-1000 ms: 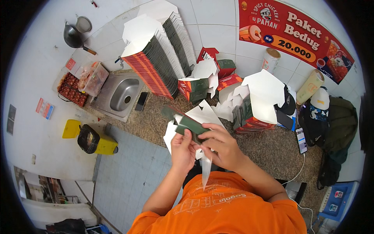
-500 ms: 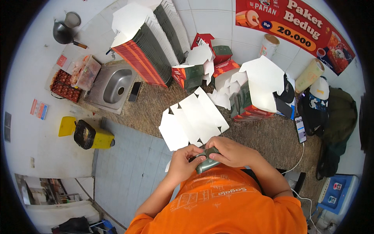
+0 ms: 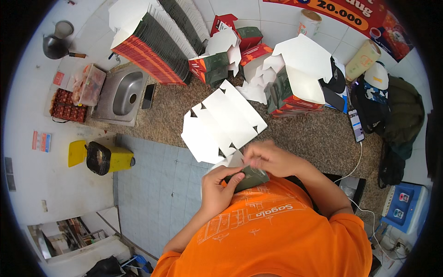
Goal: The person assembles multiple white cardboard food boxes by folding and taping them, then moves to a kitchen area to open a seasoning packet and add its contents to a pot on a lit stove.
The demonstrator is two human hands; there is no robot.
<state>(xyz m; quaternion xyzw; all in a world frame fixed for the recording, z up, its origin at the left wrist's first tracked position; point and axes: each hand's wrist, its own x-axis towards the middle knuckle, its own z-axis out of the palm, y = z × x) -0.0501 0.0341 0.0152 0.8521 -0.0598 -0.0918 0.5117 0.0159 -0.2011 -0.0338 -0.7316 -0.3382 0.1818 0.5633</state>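
Note:
Close against my orange shirt is a partly folded cardboard food box [image 3: 254,179], dark green outside and white inside. My left hand [image 3: 216,188] grips its left side, thumb on the green panel and fingers behind. My right hand [image 3: 271,159] is closed at the box's upper edge, fingers curled against a flap; the fingertips are slightly blurred. Just beyond my hands a flat, unfolded carton sheet [image 3: 226,121] lies white side up on the counter, with dark triangular notches along its edges.
Tall stacks of cartons [image 3: 159,53] stand at the back left, beside folded boxes [image 3: 210,68]. More cartons [image 3: 295,96] are at right. A sink [image 3: 127,94] and phone [image 3: 148,96] lie left; another phone [image 3: 356,125] with a cable is right. A yellow bin [image 3: 121,159] stands on the floor.
The box has turned in my hands, showing a broad green panel and a raised white flap. My right hand has shifted up to its upper edge. The whole view has moved slightly.

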